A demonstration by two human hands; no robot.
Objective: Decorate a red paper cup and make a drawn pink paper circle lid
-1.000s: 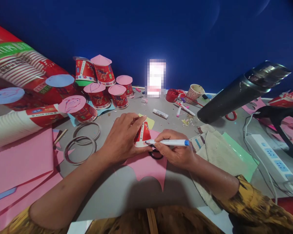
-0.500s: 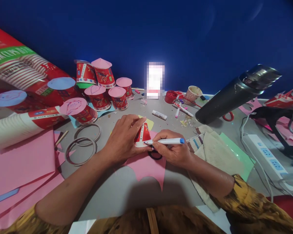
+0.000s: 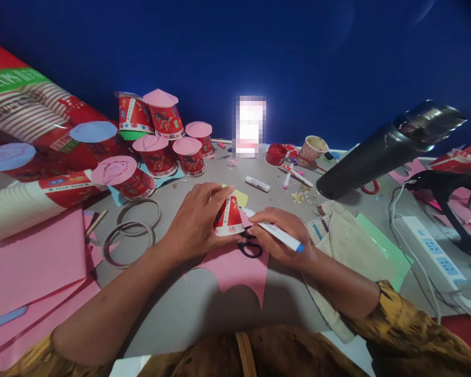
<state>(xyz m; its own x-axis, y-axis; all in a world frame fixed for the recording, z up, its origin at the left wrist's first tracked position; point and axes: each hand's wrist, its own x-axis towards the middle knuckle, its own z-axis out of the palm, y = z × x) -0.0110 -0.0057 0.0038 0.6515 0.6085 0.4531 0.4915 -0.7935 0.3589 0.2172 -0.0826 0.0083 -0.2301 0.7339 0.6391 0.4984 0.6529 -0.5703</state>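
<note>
Centre of frame: the left hand (image 3: 194, 222) is gripping a red paper cup (image 3: 230, 215), fingers curling round its left side, thumb pressing low near the white printed band. Cup is sitting wide end down, tilting slightly. Just right of it, the right hand (image 3: 284, 233) is pinching a white marker (image 3: 280, 235) between thumb and fingers, blue end pointing lower right. Writing tip is hiding behind the fingers; cannot tell if it is touching the cup.

Beneath the hands a cut pink sheet (image 3: 235, 272) is lying flat, black-handled scissors (image 3: 250, 244) resting on it between the two hands. Yellow paper (image 3: 240, 198) is showing behind the cup.

Upper left: red cups (image 3: 167, 123) are standing in a group, some wearing pink paper tops. Left of centre, two grey rings (image 3: 106, 248) are overlapping. Above centre, a small white tube (image 3: 257, 184) is lying on the table. Right side: a dark flask (image 3: 371, 154) is leaning in view, a pale cloth (image 3: 337, 251) lying below it.
</note>
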